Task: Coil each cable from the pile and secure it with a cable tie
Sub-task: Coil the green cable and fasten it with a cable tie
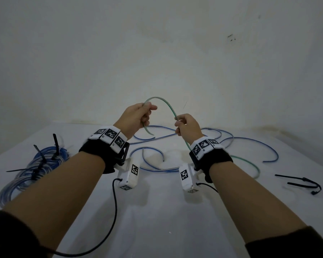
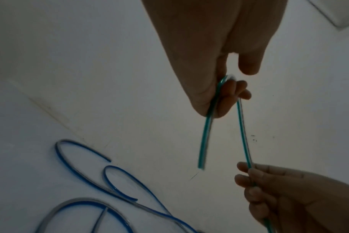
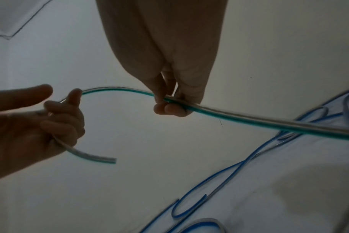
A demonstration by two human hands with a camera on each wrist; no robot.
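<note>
Two hands raised over table (image 1: 166, 211): left hand (image 1: 136, 118) gripped green cable (image 1: 168, 107) near its free end, right hand (image 1: 187, 127) pinched it further along. Likely risk: springy stub slipping loose, first loop lost.

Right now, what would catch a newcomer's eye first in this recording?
The green cable, arched in mid-air above the white table, held near its cut end by the left hand and further along by the right hand. Then the tied blue coils at far left, and loose blue cables behind the hands.
</note>
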